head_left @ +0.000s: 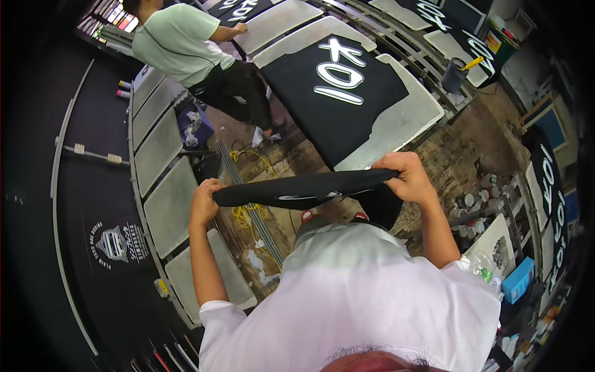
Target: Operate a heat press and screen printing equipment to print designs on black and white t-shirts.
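Note:
A black printed cloth piece [304, 188] is stretched between my two hands in front of my body. My left hand [207, 199] is closed on one end of it, and my right hand [408, 178] grips the other. White print shows in part along its lower side; the rest is turned away. Just beyond, another black cloth piece [297, 108] with large white print lies flat on a pale board [415, 118]. That board's near edge is close to my right hand.
A person in a pale green top [180, 46] stands at the far left beside the boards. More pale boards [164, 204] run down the left. Yellow cable [249, 214] lies on the floor. A dark pot [454, 75], several cans [471, 201] and a blue box [519, 280] are at right.

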A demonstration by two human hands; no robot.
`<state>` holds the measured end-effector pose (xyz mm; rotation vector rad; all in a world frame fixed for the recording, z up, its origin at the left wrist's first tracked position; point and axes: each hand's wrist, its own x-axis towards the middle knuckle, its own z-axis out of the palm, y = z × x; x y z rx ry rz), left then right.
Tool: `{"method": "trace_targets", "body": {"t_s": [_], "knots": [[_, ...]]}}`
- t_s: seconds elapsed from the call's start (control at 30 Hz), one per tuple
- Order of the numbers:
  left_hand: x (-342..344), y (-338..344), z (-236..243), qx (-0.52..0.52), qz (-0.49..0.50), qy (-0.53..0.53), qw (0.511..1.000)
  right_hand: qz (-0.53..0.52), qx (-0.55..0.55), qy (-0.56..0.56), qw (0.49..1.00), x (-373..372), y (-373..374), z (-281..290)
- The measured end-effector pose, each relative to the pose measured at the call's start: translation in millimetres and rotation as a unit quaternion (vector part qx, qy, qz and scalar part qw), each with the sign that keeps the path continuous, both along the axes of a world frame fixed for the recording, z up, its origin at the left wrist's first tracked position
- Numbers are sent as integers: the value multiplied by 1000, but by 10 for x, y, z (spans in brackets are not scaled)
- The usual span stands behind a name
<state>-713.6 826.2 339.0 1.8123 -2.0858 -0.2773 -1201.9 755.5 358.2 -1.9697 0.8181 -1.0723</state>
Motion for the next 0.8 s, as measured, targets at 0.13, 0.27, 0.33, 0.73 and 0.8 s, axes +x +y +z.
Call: {"method": "trace_targets", "body": {"t_s": [0.13, 0.27, 0.33, 0.73, 0.8], "knots": [[164, -451, -96, 84, 56, 62, 993, 1, 29, 45, 999, 99, -55, 41], [625, -1030, -426, 98, 2, 92, 991, -73, 98, 75, 990, 331, -147, 91], [892, -1361, -676, 88, -51, 124, 987, -52, 134, 126, 982, 498, -210, 92], [1961, -2827, -480, 21, -166, 136, 976, -202, 215, 253, 921, 1804, -501, 95], [2015, -2978, -370, -13, -190, 168, 967, -225, 238, 234, 915, 1897, -526, 82]]}}
